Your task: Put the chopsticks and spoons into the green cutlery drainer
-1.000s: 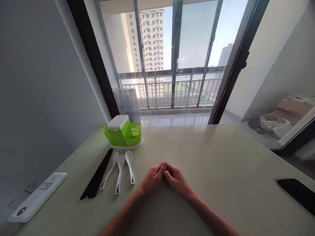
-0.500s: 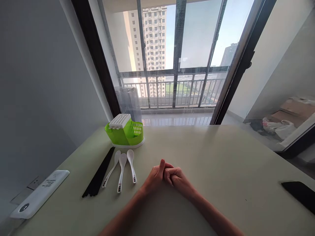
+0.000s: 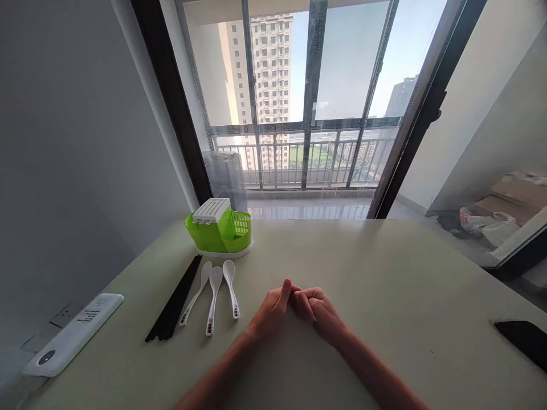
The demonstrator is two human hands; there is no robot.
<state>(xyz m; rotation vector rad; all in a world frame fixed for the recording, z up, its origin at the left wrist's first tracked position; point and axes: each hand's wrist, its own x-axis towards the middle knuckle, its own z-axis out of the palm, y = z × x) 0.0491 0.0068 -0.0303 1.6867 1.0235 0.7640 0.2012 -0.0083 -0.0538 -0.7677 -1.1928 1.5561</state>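
Observation:
My left hand (image 3: 270, 312) and my right hand (image 3: 321, 310) rest together on the pale green table (image 3: 384, 273), fingers curled and touching each other, with nothing visible in them. The left thumb points up. To the left of my left hand lie three white spoons (image 3: 215, 295) side by side, and beside them a bundle of black chopsticks (image 3: 174, 304). Behind those stands a green cutlery holder (image 3: 220, 230) with a white lid on a white base.
A white power strip (image 3: 73, 335) lies at the table's left edge by a wall socket. A black phone (image 3: 523, 340) lies at the right edge. Behind the table are a large window and a balcony railing.
The right fingers have curled in against the left hand and the left thumb has lifted. The view has shifted slightly, so everything sits a little further right.

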